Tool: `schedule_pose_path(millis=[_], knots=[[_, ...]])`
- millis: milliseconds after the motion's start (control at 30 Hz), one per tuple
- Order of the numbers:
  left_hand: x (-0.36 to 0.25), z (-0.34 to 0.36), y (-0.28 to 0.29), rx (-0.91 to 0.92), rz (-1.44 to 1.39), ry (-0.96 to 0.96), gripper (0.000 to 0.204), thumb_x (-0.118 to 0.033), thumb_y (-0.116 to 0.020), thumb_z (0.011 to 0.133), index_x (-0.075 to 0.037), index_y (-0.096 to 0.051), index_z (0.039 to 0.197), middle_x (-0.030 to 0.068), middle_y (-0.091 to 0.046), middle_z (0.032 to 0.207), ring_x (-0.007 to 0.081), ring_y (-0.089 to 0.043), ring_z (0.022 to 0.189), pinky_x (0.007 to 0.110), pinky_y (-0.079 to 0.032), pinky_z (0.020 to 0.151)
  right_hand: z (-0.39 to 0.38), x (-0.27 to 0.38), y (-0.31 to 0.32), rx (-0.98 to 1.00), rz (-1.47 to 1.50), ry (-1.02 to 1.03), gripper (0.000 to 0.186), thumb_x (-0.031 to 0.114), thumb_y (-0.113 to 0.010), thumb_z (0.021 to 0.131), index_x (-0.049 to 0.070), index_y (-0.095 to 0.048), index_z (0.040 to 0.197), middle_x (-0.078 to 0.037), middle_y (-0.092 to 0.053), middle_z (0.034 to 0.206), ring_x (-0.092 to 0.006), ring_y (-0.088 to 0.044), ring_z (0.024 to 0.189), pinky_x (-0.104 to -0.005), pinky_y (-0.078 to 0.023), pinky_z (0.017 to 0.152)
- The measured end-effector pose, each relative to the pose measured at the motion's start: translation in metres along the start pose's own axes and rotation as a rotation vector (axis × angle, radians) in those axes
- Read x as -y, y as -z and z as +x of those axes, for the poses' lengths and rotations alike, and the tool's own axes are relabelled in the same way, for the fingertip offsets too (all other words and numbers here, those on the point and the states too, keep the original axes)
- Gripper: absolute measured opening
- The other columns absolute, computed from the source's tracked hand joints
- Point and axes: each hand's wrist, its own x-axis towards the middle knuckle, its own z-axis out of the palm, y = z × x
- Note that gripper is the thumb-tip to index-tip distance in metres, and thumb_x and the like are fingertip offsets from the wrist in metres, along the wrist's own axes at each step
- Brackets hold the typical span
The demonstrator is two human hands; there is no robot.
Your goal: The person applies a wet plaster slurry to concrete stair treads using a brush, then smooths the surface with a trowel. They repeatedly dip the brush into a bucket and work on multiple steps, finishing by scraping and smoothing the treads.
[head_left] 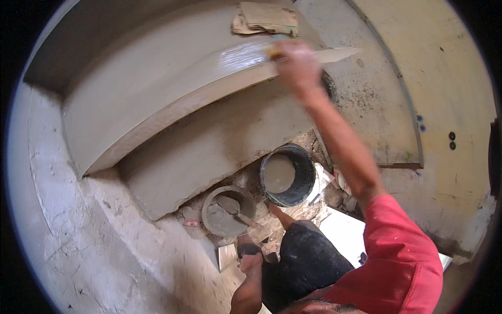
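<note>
Our right hand grips a blurred yellow tool on the wet ledge; for our left hand, we cannot tell. The black bucket stands close, probably for reach.

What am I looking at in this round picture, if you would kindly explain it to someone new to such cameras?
There is no machine arm here, just a person's two bare hands. The one picture comes from a wide fisheye camera on the person's head, looking down, so straight edges bend.

The right hand, up at the ledge, holds a yellow thing too blurred to name. Beside it is a shiny strip; brown paper lies folded behind. The left hand is low down; I cannot tell whether it holds anything.

On the ground are a black bucket with grey liquid and a smaller bucket with grey paste and a tool.
</note>
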Motion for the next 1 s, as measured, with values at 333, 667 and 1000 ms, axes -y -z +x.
schedule_pose_path(millis=[333,667,1000], knots=[[-0.018,0.006,-0.018,-0.057,0.055,-0.051,0.066,-0.05,-0.075,0.076,-0.008,-0.069,0.126,0.019,-0.066,0.135,0.0361,-0.064,0.124,0.044,-0.053,0.103,0.029,0.035,-0.005,0.237,1.089,-0.312,0.041,0.041,-0.08,0.09,0.002,-0.076,0.1,-0.008,-0.074,0.091,-0.0184,-0.072,0.084,-0.035,-0.062,0.07],[-0.01,0.001,-0.011,0.073,-0.136,0.028,0.075,-0.049,-0.077,0.075,-0.007,-0.063,0.135,0.0199,-0.057,0.145,0.0397,-0.058,0.131,0.045,-0.053,0.106,-0.001,-0.18,0.027,-0.081,0.232,-0.506,0.036,0.039,-0.073,0.095,0.009,-0.077,0.115,-0.009,-0.079,0.102,-0.0227,-0.075,0.095,-0.0397,-0.058,0.08],[-0.013,0.001,-0.022,-0.022,-0.052,0.009,0.084,-0.057,-0.078,0.076,-0.007,-0.059,0.14,0.0201,-0.056,0.144,0.0403,-0.061,0.127,0.048,-0.055,0.103,-0.025,0.23,0.014,-0.006,0.453,0.21,0.03,0.025,-0.077,0.072,0.014,-0.072,0.1,-0.011,-0.071,0.095,-0.0303,-0.072,0.088,-0.0438,-0.061,0.07]])
